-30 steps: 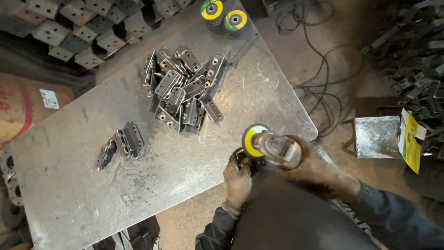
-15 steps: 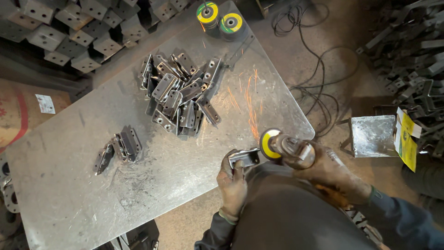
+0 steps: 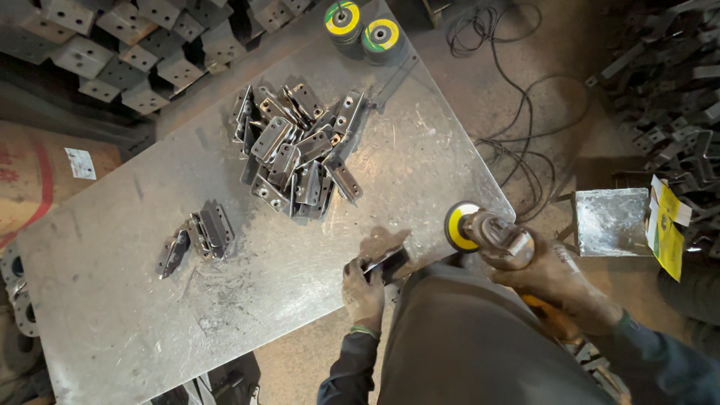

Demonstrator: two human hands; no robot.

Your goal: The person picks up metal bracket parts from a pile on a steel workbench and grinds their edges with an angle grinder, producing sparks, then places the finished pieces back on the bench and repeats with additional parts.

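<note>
left hand [image 3: 363,289] grip clenched on small metal bracket [image 3: 387,262] at desk [image 3: 112,322] edge, lower middle, right hand [image 3: 559,281] grip wrapped round angle grinder [image 3: 487,234] just right of it

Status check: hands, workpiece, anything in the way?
Left hand pins bracket at table edge. Right hand grips grinder, disc off the bracket. Bracket pile sits apart.

Two discs [image 3: 361,28] at upper centre. One grinder [image 3: 487,232] at right centre. One bracket heap [image 3: 300,150], too tangled to count. About four brackets [image 3: 196,236] at centre left. One bracket [image 3: 386,262] in hand.
</note>
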